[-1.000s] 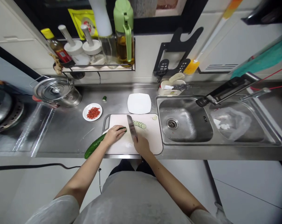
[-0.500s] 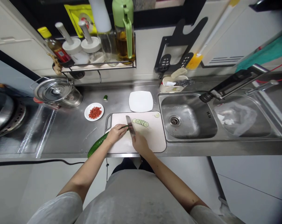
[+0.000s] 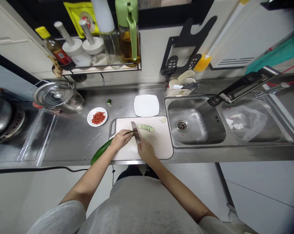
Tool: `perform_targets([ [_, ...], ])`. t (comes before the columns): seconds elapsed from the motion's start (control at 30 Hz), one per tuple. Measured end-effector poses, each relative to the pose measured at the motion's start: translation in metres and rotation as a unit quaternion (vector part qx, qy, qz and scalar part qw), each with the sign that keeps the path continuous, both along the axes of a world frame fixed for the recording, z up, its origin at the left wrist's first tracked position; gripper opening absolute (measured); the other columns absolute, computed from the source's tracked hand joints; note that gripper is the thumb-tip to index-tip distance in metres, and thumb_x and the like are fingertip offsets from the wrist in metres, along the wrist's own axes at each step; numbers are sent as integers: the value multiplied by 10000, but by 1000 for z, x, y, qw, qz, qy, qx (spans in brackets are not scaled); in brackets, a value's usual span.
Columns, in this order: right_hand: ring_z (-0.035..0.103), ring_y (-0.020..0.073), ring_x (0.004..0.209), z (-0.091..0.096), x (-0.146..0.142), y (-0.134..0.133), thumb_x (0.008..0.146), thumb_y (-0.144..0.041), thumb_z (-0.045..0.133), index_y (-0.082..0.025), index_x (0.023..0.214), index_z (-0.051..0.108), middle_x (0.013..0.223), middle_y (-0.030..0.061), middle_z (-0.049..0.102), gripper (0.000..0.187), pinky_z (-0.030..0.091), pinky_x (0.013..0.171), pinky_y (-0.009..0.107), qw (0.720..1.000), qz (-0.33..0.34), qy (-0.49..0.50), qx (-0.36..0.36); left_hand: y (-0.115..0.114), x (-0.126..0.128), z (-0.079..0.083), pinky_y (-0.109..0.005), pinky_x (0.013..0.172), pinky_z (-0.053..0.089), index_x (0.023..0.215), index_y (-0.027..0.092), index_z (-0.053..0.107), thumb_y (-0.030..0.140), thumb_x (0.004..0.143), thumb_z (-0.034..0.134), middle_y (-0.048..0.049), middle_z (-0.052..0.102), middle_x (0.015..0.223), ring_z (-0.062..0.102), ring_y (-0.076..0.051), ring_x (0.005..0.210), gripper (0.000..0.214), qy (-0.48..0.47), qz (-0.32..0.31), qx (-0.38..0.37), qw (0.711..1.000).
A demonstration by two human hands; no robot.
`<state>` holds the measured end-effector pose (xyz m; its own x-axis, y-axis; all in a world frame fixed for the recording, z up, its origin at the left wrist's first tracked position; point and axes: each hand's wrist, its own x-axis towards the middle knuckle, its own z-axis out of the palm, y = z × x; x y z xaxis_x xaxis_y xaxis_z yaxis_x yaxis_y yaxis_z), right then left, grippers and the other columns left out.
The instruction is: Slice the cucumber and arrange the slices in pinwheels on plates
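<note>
Holding long, glossy cucumber (image 3: 101,152) beside flat-bladed knife (image 3: 135,130)

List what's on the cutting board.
Cucumber slices and part of a cucumber; the right hand holds a knife over the board. The left hand hides part of the cucumber.

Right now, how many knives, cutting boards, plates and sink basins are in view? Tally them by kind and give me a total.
Knife: 1
Board: 1
Plates, square plate and round plate: 2
Basins, left basin and right basin: 2
Total: 6
</note>
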<state>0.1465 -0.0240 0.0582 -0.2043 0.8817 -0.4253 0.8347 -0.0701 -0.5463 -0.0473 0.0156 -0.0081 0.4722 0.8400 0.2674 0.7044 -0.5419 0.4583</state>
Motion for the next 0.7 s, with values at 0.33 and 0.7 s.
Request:
perform_targets([
  [0.33, 633, 229, 906, 4, -2, -1, 916, -207, 338, -97, 1357, 415, 1058, 149, 662, 461, 446, 761, 312, 1000, 10, -15, -13, 0, 0, -1, -359, 920, 523, 1089, 242, 678, 294, 921, 490, -76, 663, 1113, 608, -177, 1034, 258, -5, 4, -4, 1000],
  [0.7, 635, 224, 804, 7, 4, -18, 892, -198, 359, -110, 1170, 548, 858, 127, 660, 347, 440, 681, 299, 999, 24, -26, -19, 1, 1, 1, -373, 924, 523, 1079, 236, 682, 302, 923, 486, -79, 672, 1096, 617, -179, 1028, 259, -11, -2, -9, 1000],
])
